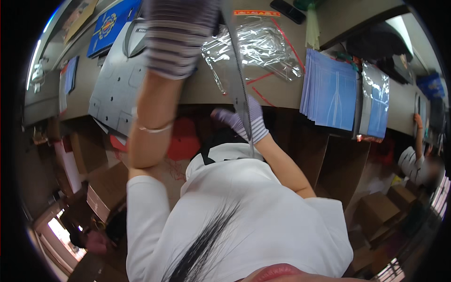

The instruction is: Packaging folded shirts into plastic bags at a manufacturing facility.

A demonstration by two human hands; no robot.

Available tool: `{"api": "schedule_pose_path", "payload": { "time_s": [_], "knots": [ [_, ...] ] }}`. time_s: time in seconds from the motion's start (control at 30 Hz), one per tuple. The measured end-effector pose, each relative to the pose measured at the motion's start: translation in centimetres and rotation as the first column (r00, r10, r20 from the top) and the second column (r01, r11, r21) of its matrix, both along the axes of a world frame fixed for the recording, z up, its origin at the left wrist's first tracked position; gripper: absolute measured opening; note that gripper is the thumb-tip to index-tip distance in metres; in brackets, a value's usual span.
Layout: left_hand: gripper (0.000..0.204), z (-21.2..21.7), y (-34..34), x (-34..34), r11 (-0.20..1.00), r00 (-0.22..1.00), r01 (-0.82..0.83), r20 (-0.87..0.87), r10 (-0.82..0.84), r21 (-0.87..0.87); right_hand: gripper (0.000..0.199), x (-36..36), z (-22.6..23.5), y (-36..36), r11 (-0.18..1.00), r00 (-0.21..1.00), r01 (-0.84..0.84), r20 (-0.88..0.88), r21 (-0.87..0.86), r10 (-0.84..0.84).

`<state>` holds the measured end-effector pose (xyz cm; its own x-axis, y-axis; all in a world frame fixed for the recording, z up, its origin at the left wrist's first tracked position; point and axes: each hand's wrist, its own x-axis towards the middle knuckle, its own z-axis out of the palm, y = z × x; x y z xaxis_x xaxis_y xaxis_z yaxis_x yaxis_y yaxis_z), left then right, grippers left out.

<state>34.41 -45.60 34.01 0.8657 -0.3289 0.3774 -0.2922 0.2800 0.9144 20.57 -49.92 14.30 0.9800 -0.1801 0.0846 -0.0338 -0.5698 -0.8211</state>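
My left hand (181,40), in a purple-and-white striped glove, is raised at the top edge. Motion smears it, and its fingers are hidden. Right beside it, a thin grey sheet or flat packet (238,84) stands almost edge-on and runs down toward my waist. Near the sheet's lower part is my right hand (242,121), gloved alike, with thumb and fingers spread on either side of it. Whether the palm touches the sheet is unclear. Under my left forearm lies a pile of grey printed sheets (117,77) with a collar shape.
Clear plastic bags (258,49) with red edges lie on the table (202,89). Blue printed packets (329,89) overlap at the right, by a black phone (286,10) farther back. A blue package (112,26) sits back left. Cardboard boxes (378,211) stand below; another person (416,162) is far right.
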Motion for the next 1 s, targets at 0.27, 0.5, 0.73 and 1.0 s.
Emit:
{"api": "schedule_pose_path", "payload": {
  "time_s": [0.27,0.5,0.73,1.0],
  "knots": [
    [0.021,-17.3,-6.4,7.3,0.949,0.976,0.109,0.151,-0.159,0.295,0.029,-14.7,-4.2,-12.9,0.697,0.699,0.716,-0.051,0.049,-0.714],
    [0.060,-35.0,-8.4,18.4,-0.082,0.976,-0.124,0.136,0.168,0.989,0.029,-28.5,-3.3,-10.6,0.472,0.503,0.861,-0.190,0.188,-0.843],
    [0.023,-25.9,-4.1,15.7,0.947,0.885,-0.096,0.462,-0.059,0.306,0.034,-28.3,-2.5,-12.6,0.516,0.517,0.849,-0.019,-0.115,-0.856],
    [0.031,-31.1,6.0,3.0,0.237,0.616,-0.086,0.238,-0.751,0.968,0.030,-26.2,-5.1,-17.0,0.629,0.621,0.775,-0.107,-0.057,-0.776]
  ]
}}
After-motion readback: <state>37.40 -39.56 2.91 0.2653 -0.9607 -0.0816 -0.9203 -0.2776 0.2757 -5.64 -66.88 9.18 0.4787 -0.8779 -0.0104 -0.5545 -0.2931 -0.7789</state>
